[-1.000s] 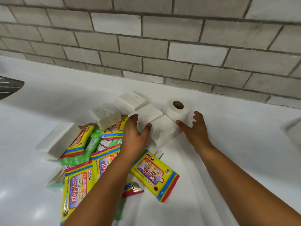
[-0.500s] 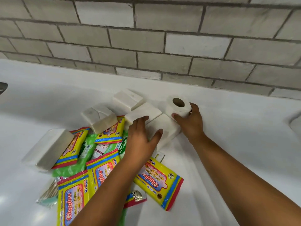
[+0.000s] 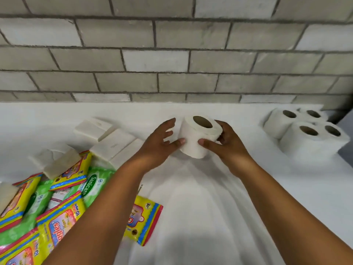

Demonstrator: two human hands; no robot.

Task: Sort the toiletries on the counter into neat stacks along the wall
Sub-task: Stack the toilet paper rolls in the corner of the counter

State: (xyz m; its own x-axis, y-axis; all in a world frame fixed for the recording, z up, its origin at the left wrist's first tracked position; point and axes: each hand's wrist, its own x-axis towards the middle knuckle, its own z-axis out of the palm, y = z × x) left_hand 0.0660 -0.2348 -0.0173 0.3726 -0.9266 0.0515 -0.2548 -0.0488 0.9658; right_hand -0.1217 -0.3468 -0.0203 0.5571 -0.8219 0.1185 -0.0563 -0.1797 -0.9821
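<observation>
A white toilet roll (image 3: 193,139) stands with its core hole up, tilted slightly, in the middle of the white counter (image 3: 200,207). My right hand (image 3: 224,142) grips its right side, fingers curled round it. My left hand (image 3: 159,143) sits at its left side, thumb touching the roll, fingers spread. Several white tissue packs (image 3: 112,144) lie to the left. Yellow wipes packets (image 3: 61,222) and a green Sanicare pack (image 3: 93,185) are heaped at the lower left.
A cluster of several toilet rolls (image 3: 305,131) stands at the far right beside the grey tiled wall (image 3: 172,60). One yellow packet (image 3: 143,220) lies alone under my left forearm. A dark edge (image 3: 345,119) shows at the far right.
My right hand has gripped the toilet roll and carried it away from the tissue packs toward the right. My left hand left the tissue pack and came to the roll. The view swung right.
</observation>
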